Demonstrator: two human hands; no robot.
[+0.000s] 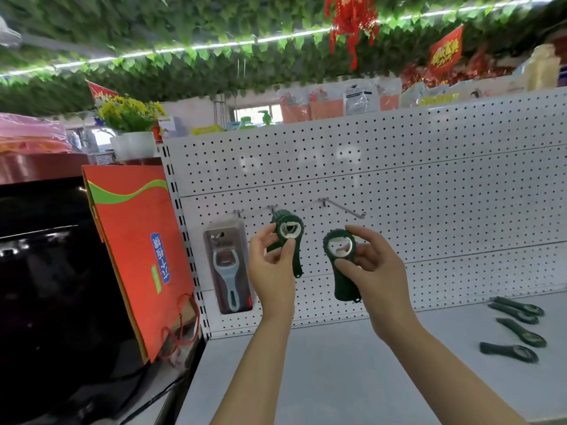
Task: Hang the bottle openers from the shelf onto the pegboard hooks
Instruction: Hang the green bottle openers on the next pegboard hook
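My left hand (271, 265) pinches a dark green bottle opener (288, 231) at its round head, up against the middle pegboard hook (272, 208); behind it hangs at least one more green opener. My right hand (371, 271) holds a second dark green opener (342, 265) by its head, handle down, in front of the white pegboard (429, 194) and below an empty long hook (346, 210). Several more green openers (518, 328) lie on the white shelf (337, 378) at the right.
A packaged blue-grey opener (228, 268) hangs on the leftmost hook. An orange gift bag (138, 250) leans at the pegboard's left edge beside a black glossy appliance (52, 286). Packaged goods line the top of the pegboard; green leaf garlands hang overhead.
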